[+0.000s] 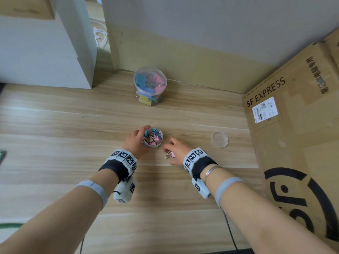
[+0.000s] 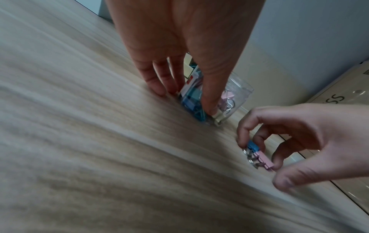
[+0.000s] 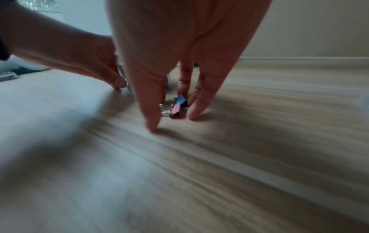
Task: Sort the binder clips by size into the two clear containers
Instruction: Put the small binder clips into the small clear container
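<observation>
My left hand [image 1: 141, 135] grips a small clear container [image 1: 153, 138] that stands open on the wooden table [image 1: 73, 129], filled with small coloured binder clips. Just to its right, my right hand [image 1: 169, 150] curls its fingers and thumb round a small blue clip [image 3: 181, 99] and a small pink clip [image 3: 175, 110] lying on the table. The index fingertip touches the blue clip [image 2: 253, 145], and the pink clip [image 2: 264, 161] lies beside it. A larger clear container [image 1: 150, 86] of big clips stands at the back with its lid on.
A loose clear lid [image 1: 220, 139] lies on the table to the right. A large cardboard box [image 1: 297, 125] walls off the right side. A white box [image 1: 45, 52] stands at the back left, and a wall runs behind the table.
</observation>
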The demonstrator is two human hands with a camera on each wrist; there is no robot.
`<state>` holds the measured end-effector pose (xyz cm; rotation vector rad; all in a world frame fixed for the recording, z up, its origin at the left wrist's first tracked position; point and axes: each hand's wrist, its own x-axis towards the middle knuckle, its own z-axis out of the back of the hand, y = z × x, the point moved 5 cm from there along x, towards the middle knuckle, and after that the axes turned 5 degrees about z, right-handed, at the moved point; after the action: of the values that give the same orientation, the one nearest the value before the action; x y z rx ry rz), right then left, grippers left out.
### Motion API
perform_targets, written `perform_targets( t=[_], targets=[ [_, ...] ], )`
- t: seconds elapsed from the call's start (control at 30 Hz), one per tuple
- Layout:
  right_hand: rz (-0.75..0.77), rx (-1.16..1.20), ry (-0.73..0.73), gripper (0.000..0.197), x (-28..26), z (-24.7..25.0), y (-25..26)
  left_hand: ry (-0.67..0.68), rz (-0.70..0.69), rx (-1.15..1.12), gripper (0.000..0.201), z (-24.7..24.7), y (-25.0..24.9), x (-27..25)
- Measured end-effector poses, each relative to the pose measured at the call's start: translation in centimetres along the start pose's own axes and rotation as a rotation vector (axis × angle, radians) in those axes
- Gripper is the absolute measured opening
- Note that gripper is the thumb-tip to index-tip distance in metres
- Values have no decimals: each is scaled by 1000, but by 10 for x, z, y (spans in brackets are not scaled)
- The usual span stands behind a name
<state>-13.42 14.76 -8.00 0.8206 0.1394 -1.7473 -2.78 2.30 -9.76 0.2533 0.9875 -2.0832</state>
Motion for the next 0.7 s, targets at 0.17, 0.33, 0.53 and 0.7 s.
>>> perform_targets(
  t=[0.17, 0.33, 0.53, 0.7],
  targets=[
    [1, -50, -4, 26, 0, -1, 1, 7, -2, 5, 81, 0, 0, 1],
    [13, -82, -36, 24, 0, 0, 3, 2, -8, 2, 81, -1, 1, 1],
    [-40, 113, -267, 24, -7, 35, -2, 9, -14, -24, 82, 1, -1, 1],
    [22, 144, -410, 24, 1, 70, 24, 37, -26, -22, 88, -4, -10, 1]
  ],
)
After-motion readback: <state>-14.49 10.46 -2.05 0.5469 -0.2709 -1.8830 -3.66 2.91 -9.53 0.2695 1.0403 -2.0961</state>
